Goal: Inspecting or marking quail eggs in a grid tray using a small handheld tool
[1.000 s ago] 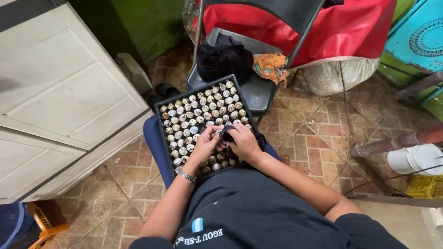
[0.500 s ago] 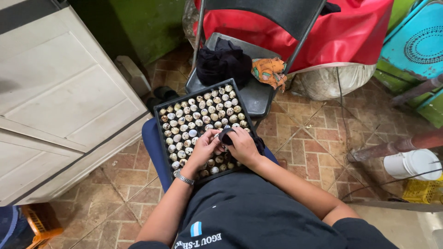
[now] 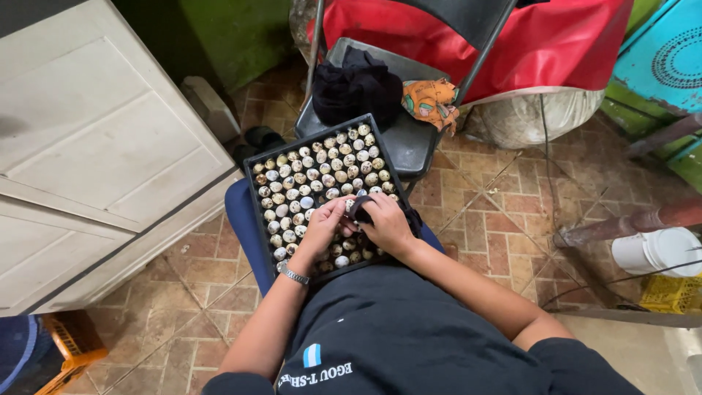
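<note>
Speckled eggs [image 3: 307, 183] fill a black tray [image 3: 252, 164] on the person's lap. Left hand [image 3: 322, 228] pinches one egg steady while right hand [image 3: 387, 223] presses a dark cloth [image 3: 360, 210] against it, fingers curled.

Centre of the frame, a black square egg tray [image 3: 255, 162] sits tilted across the lap, its cells packed with small speckled eggs [image 3: 316, 174] in cream, brown and pale blue. Down at the bottom centre, a small light-blue and white rectangular patch [image 3: 312, 355] shows on the dark shirt, with white lettering beside it. Far right edge, a white round tub [image 3: 658, 251] stands on the tiled floor, a yellow crate [image 3: 669, 294] just below it. No screens or signs anywhere.
</note>
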